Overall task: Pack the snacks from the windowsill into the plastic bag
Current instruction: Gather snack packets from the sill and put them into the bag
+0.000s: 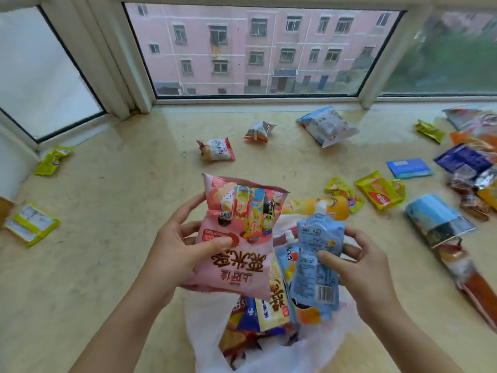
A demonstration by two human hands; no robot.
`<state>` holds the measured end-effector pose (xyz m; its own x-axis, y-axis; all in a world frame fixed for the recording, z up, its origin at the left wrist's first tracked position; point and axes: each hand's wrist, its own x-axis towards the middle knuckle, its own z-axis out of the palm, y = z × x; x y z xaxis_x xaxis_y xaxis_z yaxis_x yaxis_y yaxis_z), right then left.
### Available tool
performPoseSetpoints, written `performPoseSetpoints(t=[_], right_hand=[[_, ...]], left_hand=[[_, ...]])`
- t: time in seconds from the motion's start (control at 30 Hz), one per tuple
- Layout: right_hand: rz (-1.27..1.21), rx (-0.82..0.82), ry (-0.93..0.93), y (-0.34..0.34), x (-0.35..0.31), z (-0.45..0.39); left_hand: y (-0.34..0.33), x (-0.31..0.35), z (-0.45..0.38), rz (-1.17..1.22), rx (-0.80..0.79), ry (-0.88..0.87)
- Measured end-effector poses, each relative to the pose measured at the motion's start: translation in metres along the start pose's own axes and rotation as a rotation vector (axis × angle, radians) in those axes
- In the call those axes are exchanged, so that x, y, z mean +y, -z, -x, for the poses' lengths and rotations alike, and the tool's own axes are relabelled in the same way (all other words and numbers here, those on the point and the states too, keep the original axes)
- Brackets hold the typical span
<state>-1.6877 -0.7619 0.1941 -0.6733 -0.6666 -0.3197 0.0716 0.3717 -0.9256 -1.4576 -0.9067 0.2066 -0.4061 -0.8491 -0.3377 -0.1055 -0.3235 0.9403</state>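
Both forearms reach forward over the marble windowsill [107, 211], hands raised above the white plastic bag [204, 343], which lies open at the near edge and already holds several packets. The left hand [183, 254] has its grip closed on a pink snack bag [236, 238], thumb pressed on the front and fingers curled behind, holding it upright and upside down just over the bag's mouth. The right hand [357, 267] pinches a pale blue spouted pouch [317, 265], thumb on its face, spout upward, touching the pink bag's right edge. More snacks lie scattered beyond: a small red-and-white packet [216, 149], a blue-and-white bag [326, 126] near the window frame, yellow packets [379, 192] to the right, a yellow sachet [52, 160] far left.
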Motion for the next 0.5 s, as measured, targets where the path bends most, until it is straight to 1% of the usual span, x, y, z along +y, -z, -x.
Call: performPoseSetpoints(t=[0.2,0.37,0.43,0.5], right_hand=[[0.090,-0.188,-0.050,-0.025,0.047,-0.006],[0.179,-0.316,-0.081,-0.037,0.069,-0.010],[0.194,-0.337,-0.081,-0.033,0.074,-0.012],[0.166,-0.316,-0.073,-0.022,0.072,-0.012]], left_hand=[[-0.026,-0.029,0.020,-0.030,0.145,0.052],[-0.031,-0.040,0.034,-0.124,0.208,0.082],[-0.034,-0.042,0.037,-0.128,0.208,0.095],[-0.041,-0.046,0.040,-0.119,0.196,0.106]])
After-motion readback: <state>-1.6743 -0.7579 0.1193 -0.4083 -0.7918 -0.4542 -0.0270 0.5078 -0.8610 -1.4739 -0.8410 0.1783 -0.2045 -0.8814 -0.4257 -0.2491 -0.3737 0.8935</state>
